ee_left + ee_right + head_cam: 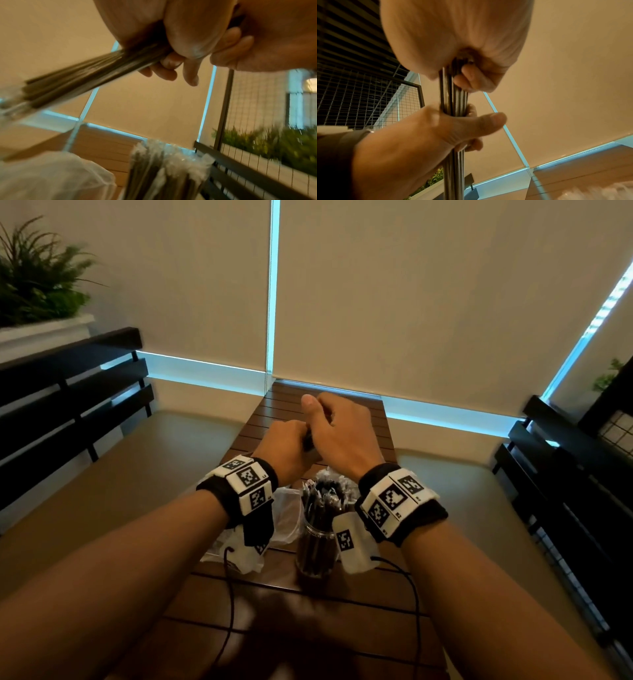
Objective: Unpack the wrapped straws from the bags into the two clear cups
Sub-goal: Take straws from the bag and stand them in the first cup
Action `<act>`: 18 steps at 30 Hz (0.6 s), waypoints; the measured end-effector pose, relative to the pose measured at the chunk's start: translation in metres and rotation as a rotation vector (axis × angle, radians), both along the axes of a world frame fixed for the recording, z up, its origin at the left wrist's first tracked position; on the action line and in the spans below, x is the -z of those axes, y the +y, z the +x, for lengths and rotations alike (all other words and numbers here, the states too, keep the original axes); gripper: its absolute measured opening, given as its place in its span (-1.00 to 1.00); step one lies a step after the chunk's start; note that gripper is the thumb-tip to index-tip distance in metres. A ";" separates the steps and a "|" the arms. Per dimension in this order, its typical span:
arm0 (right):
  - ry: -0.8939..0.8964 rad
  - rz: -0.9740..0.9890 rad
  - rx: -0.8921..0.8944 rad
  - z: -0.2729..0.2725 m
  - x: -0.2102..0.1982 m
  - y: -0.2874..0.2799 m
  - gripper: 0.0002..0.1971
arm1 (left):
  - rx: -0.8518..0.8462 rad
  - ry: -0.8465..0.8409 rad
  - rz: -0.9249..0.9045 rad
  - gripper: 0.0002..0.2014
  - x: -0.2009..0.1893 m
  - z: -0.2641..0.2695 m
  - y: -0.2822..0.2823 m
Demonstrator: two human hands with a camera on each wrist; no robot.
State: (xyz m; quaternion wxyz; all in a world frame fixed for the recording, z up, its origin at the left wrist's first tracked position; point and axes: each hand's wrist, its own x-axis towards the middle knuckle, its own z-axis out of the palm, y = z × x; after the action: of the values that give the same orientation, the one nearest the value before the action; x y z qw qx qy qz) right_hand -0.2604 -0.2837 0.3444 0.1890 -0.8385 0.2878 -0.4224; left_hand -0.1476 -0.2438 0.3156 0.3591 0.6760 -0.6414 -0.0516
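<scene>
Both hands are raised together above the brown slatted table [342,611]. My left hand [289,438] and my right hand [334,426] both grip one bundle of dark wrapped straws [453,97], which in the head view is mostly hidden between them. In the right wrist view the right fingers [471,79] curl round the bundle above the left hand [436,129]. In the left wrist view the bundle [82,77] sticks out to the left, blurred. Below my wrists stands a clear cup [317,546] full of wrapped straws [159,170]. No second cup is in view.
A crumpled clear plastic bag [286,510] lies left of the cup, with more plastic [239,556] nearer me. Black cables [229,594] run from the wrist cameras over the table. Black slatted benches [68,392] flank both sides; beige blinds [411,302] close off the far end.
</scene>
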 end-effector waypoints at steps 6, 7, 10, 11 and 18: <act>0.046 0.123 0.175 -0.032 0.058 -0.020 -0.41 | -0.089 0.498 -0.099 -0.64 0.021 0.010 -0.012; 0.140 0.190 0.227 -0.038 0.075 -0.025 -0.25 | -0.078 0.559 -0.118 -0.64 0.024 0.012 -0.015; 0.282 0.475 0.175 -0.052 0.126 -0.029 0.24 | -0.026 0.685 -0.149 -0.65 0.031 0.011 -0.019; 0.282 0.532 0.128 -0.052 0.140 -0.029 0.33 | -0.002 0.720 -0.154 -0.65 0.032 0.010 -0.020; 0.126 0.535 0.069 -0.035 0.178 -0.025 0.23 | 0.061 0.804 -0.144 -0.60 0.042 -0.003 -0.028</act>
State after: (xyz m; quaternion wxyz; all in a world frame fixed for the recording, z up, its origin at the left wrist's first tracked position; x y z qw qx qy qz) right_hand -0.2955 -0.3092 0.1666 0.3708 -0.7732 0.4286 -0.2846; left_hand -0.1506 -0.2718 0.2732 0.6261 0.5558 -0.4715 -0.2771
